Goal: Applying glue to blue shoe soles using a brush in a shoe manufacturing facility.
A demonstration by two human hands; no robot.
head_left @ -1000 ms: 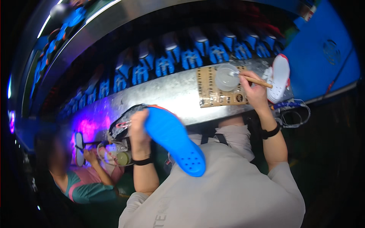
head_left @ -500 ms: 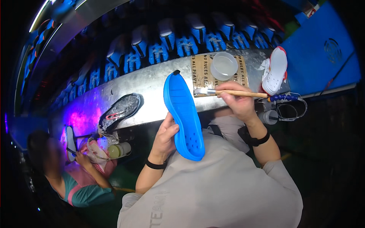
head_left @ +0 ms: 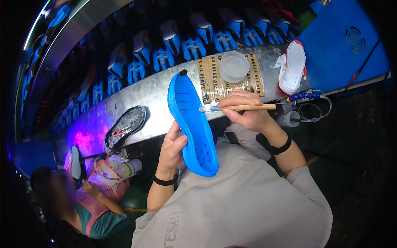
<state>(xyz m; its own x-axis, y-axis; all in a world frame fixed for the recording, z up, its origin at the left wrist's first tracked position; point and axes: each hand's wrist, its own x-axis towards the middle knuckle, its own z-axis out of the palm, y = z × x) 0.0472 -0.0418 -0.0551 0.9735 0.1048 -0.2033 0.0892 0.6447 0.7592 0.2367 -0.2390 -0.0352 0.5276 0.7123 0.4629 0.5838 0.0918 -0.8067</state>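
Observation:
A blue shoe sole (head_left: 193, 124) with a raised rim and small holes at its near end is tilted in front of me. My left hand (head_left: 171, 146) grips its left edge, thumb over the rim. In my right hand (head_left: 246, 108) is a paintbrush (head_left: 244, 107) with a wooden handle, held between thumb and fingers. Its whitish bristles reach the right inner rim of the sole; whether they touch it, I cannot tell. A clear round tub (head_left: 234, 67) of cloudy liquid stands beyond my right hand on a taped cardboard piece (head_left: 211, 78).
On the metal bench (head_left: 159, 95) lies a black-rimmed, plastic-covered shoe part (head_left: 127, 127). A white sole with red trim (head_left: 293, 68) rests at the right, near a blue hose (head_left: 304, 97). Blue shoe parts (head_left: 193, 48) line the rack behind. A co-worker (head_left: 97, 206) sits at left.
My right hand has brought the paintbrush left and slightly down, from above the cardboard to the sole's right rim. The view has shifted a little; my left hand keeps its hold.

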